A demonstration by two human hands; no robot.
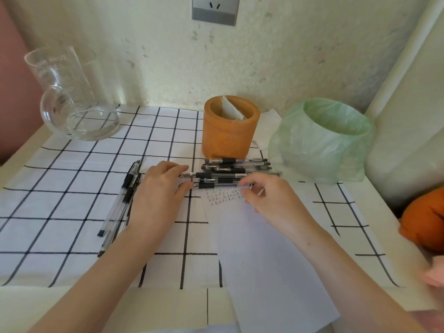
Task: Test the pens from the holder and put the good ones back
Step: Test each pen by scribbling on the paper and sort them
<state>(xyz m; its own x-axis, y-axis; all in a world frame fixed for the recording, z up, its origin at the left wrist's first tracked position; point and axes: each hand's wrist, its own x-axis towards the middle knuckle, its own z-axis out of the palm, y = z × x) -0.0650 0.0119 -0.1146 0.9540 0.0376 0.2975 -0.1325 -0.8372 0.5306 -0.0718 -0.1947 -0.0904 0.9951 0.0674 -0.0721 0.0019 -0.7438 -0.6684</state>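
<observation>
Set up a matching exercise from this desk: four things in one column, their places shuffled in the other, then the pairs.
Things:
1. glass jug
2. pen holder
3. green plastic bag
4. sheet of paper

Places:
a. beneath the right hand, scribbled on at its far end
b. far left on the checked cloth
c. right of the pen holder
d. just behind the pile of pens

Pairs: 1-b, 2-d, 3-c, 4-a.
</observation>
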